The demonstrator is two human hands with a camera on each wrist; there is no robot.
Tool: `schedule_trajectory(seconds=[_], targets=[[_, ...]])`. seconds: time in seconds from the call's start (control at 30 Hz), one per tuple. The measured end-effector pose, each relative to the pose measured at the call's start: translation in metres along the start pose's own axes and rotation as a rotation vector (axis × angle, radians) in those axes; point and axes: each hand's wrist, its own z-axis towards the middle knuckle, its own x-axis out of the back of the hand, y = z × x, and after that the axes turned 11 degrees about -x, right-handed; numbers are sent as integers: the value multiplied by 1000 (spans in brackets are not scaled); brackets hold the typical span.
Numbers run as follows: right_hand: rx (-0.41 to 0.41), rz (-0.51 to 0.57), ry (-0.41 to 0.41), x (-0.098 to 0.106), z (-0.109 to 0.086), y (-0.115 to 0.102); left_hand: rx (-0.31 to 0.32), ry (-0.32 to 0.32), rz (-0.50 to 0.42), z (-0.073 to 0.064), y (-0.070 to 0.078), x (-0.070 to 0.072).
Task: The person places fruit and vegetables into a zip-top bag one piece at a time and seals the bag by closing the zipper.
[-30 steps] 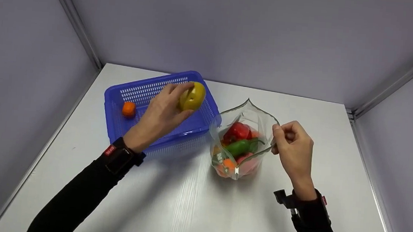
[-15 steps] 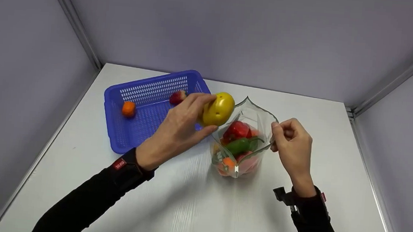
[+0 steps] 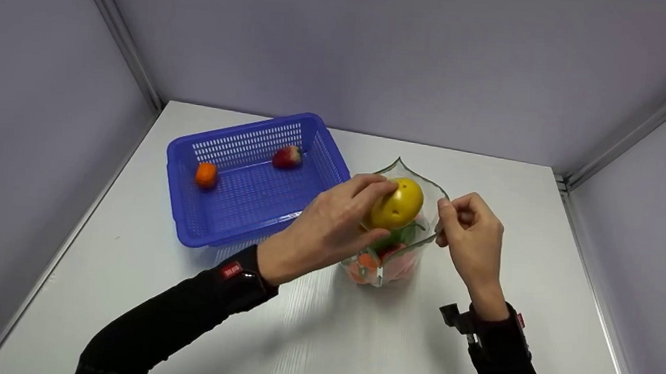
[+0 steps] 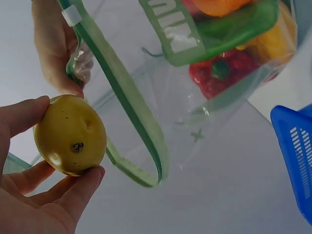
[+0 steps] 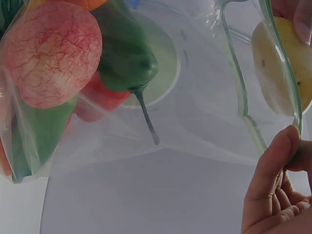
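Note:
My left hand (image 3: 330, 225) holds a yellow potato (image 3: 401, 204) between thumb and fingers, over the mouth of a clear zip bag (image 3: 424, 180). In the left wrist view the potato (image 4: 70, 134) sits right at the bag's green-edged opening. My right hand (image 3: 474, 240) pinches the right side of that edge between thumb and fingers, and the mouth stands wide. Inside the upright bag are a green pepper (image 5: 129, 53), a red bell pepper (image 4: 224, 73), a pink wrinkled round piece (image 5: 53, 53) and several others, partly hidden by the left hand in the head view.
Left of the bag stands a blue perforated basket (image 3: 243, 198). A strawberry (image 3: 286, 157) lies near its back wall and a small orange piece (image 3: 206, 175) at its left end. Grey panels (image 3: 343, 57) enclose the white table (image 3: 517, 189) at the back and sides.
My left hand has carried the potato rightward from above the basket to over the bag's mouth, uncovering the strawberry. The right hand has kept its pinch on the bag's edge, almost unmoved.

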Motion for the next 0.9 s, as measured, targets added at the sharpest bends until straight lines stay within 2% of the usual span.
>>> schedule_trajectory(seconds=[0.13, 0.3, 0.57, 0.73, 0.9], targets=[[-1, -8, 3, 0, -1, 0, 8, -30, -1, 2, 0, -8], [7, 10, -1, 2, -2, -2, 34, -100, 0, 6, -2, -21], [14, 24, -1, 2, -3, -6, 108, -193, -24, 7, -9, -34], [16, 24, 8, 2, -3, -5, 155, -223, -22, 8, -15, -38], [10, 29, 10, 2, -2, -4, 152, -230, -12, 9, -21, -42]])
